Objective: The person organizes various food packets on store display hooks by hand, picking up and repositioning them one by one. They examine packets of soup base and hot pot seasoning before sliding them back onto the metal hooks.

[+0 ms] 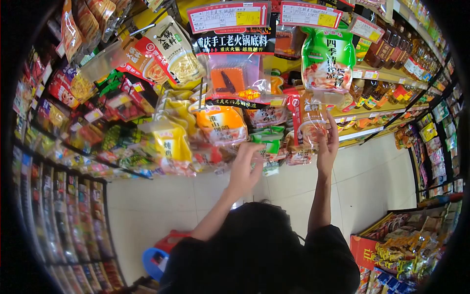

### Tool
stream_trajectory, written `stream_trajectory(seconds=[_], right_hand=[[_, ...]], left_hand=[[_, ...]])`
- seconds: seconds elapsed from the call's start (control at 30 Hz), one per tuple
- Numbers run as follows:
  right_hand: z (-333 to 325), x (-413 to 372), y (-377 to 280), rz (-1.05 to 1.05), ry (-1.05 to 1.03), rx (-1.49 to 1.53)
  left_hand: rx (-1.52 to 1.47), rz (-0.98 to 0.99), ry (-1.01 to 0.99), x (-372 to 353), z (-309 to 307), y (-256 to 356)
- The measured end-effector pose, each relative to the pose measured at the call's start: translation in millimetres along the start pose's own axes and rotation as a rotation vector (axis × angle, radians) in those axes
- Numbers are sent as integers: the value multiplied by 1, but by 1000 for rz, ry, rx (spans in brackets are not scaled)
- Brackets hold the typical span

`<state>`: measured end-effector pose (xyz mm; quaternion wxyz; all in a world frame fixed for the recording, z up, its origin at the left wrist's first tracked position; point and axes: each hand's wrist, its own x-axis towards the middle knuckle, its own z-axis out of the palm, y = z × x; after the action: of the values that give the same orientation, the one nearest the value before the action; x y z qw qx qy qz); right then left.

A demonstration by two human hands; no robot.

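Observation:
My right hand (327,148) grips the right edge of a brown and red food packet (309,117), its thumb on the front and its fingers up along the side. The packet hangs upright among other hanging bags, just below a green and white seasoning bag (329,61). My left hand (243,168) is raised with fingers and thumb apart, slightly blurred. Its fingertips are right by a small green packet (270,139), below an orange and white packet (221,125). Nothing shows in the left hand.
Hanging above are a black hotpot-base packet (235,63) and price tags (230,17). A yellow packet (171,147) hangs to the left. Bottles (391,49) line shelves at right. A red display box (363,251) and a blue and red basket (155,262) stand on the tiled floor (362,181).

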<state>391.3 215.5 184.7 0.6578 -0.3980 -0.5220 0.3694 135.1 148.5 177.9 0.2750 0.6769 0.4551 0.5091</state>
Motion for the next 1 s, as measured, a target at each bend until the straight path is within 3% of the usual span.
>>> stream_trajectory(seconds=[0.1, 0.2, 0.3, 0.4, 0.5, 0.53, 0.63, 0.67, 0.8, 0.9, 1.0], right_hand=[[-4, -5, 12, 15, -1, 145], [-4, -23, 17, 69, 3, 153], [3, -47, 22, 81, 13, 168], [-2, -76, 25, 111, -49, 170], [4, -95, 3, 151, -139, 247], [3, -101, 3, 121, -199, 260], [13, -112, -10, 158, -374, 283], [19, -115, -17, 208, -407, 223], [69, -113, -45, 144, -608, 325], [85, -104, -37, 64, -733, 302], [93, -107, -29, 93, -727, 338]], left_hand=[[-107, -157, -130, 16, 5, -10], [-436, -250, -173, 25, 17, -26], [-752, -363, -162, 28, 21, -19], [-801, -463, -85, 17, 20, -7], [-737, -267, -5, 1, 14, -1], [-758, -314, -75, -5, 1, 9], [-310, 4, -38, -15, -28, 29], [-398, -197, -43, -21, -40, 48], [-286, -222, 184, -28, -69, 61], [-193, -137, 311, -14, -124, 63], [-110, 3, 447, 20, -189, 74]])
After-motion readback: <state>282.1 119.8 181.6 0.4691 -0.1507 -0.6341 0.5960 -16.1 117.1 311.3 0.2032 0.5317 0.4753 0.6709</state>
